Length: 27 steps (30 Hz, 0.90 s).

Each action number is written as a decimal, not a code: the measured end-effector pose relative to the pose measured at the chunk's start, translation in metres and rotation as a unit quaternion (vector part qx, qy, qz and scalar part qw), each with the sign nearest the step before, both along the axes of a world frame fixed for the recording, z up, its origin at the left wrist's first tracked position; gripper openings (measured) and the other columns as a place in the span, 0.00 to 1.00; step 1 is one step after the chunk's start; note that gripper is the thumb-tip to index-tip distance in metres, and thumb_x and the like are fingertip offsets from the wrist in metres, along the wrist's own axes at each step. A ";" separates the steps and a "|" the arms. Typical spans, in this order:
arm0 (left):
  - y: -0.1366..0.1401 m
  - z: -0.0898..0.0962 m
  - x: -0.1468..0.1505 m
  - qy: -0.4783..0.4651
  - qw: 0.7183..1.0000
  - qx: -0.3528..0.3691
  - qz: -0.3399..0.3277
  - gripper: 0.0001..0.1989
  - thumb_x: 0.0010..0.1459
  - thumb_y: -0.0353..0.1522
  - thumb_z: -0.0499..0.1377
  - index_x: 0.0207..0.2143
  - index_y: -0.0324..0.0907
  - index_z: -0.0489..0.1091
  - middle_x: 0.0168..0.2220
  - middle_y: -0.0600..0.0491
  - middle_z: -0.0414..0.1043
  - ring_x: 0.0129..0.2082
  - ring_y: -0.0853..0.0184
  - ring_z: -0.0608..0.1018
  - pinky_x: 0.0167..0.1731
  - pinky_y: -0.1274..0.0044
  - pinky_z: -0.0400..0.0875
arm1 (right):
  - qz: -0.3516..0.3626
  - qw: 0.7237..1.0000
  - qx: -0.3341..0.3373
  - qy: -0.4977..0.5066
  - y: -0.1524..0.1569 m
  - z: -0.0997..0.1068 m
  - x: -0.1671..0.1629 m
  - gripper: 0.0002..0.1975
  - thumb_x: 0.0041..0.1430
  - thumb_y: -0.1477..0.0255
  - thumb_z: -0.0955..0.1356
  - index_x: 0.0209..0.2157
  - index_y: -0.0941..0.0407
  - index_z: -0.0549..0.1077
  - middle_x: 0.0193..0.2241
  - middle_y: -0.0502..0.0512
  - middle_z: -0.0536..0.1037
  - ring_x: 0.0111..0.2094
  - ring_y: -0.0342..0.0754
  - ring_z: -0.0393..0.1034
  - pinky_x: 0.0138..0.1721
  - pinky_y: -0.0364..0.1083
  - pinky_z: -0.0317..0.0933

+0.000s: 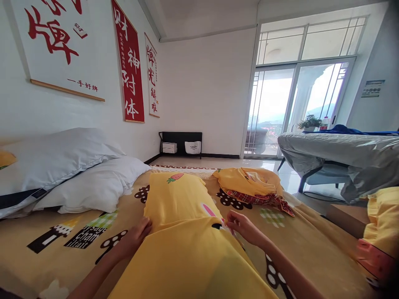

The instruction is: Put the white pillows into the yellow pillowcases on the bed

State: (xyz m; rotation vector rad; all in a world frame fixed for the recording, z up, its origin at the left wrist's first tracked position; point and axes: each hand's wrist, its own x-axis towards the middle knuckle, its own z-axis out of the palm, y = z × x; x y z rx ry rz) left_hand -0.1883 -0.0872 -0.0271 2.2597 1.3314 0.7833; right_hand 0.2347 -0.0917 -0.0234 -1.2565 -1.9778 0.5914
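A large yellow printed cloth point(174, 203) is spread lengthwise before me, with a carrot-like print at its far end and a pink and black print near its right edge. A fold line crosses it between my hands. Whether it is a garment or a cover I cannot tell. My left hand point(144, 229) pinches its left edge at the fold. Opposite, my right hand point(238, 224) has fingers closed at the right edge beside the print. Beyond the right hand lies a folded yellow shirt point(249, 178) over red plaid fabric point(262, 200).
The bed's tan patterned sheet point(299, 249) lies beneath. White pillows point(87, 187) are piled at left. At right are a cardboard box point(346, 218), more yellow cloth point(383, 220) and a covered table point(311, 145). A black rack point(181, 141) stands by the far wall.
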 end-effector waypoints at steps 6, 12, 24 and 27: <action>0.014 0.006 -0.010 -0.001 0.992 0.092 0.091 0.15 0.63 0.44 0.40 0.28 0.46 0.52 0.29 0.54 0.64 0.30 0.65 0.69 0.33 0.73 0.64 | -0.108 0.983 0.133 -0.059 0.015 -0.014 -0.018 0.18 0.63 0.56 0.56 0.26 0.53 0.59 0.26 0.52 0.69 0.29 0.47 0.61 0.32 0.46 0.57; 0.030 0.006 0.009 0.008 0.990 0.093 0.110 0.13 0.63 0.42 0.39 0.29 0.47 0.50 0.27 0.55 0.64 0.29 0.62 0.72 0.31 0.72 0.64 | -0.132 0.981 0.122 -0.075 0.026 -0.038 -0.019 0.17 0.62 0.56 0.56 0.26 0.52 0.58 0.26 0.52 0.70 0.28 0.48 0.62 0.32 0.47 0.57; 0.042 -0.009 0.018 0.033 0.989 0.015 0.145 0.09 0.63 0.39 0.39 0.31 0.47 0.50 0.28 0.53 0.69 0.29 0.60 0.76 0.30 0.73 0.64 | -0.200 0.974 0.095 -0.050 0.028 -0.048 -0.023 0.18 0.61 0.52 0.53 0.27 0.51 0.54 0.24 0.52 0.70 0.25 0.48 0.62 0.28 0.45 0.54; 0.031 -0.016 0.010 0.017 0.992 0.015 0.121 0.14 0.63 0.44 0.38 0.31 0.47 0.53 0.30 0.53 0.70 0.31 0.61 0.76 0.33 0.72 0.67 | -0.168 0.981 0.088 -0.051 0.018 -0.041 -0.017 0.18 0.60 0.53 0.55 0.26 0.52 0.56 0.22 0.50 0.69 0.25 0.46 0.61 0.28 0.44 0.55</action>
